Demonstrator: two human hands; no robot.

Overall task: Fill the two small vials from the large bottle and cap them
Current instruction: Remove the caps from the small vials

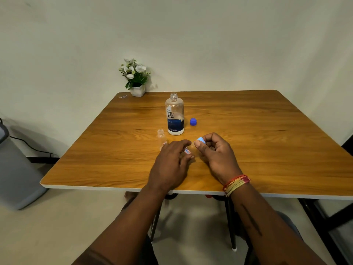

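wooden table (248, 150): large bottle (174, 115), upright, uncapped, near centre; its dark blue cap (193, 121) lying just right of it. first small vial (161, 139), upright, open, left of the bottle's base. second small vial (188, 150), clear with red-marked label, gripped by left hand (172, 161). light blue cap (201, 140) pinched in right hand (215, 152), just above that vial. potted flowers (136, 77) at far corner.

Looks like a plain home room: wood-top folding table (248, 150) against bare wall, potted flowers (136, 77) at 11 o'clock, grey bin (17, 169) at 9.
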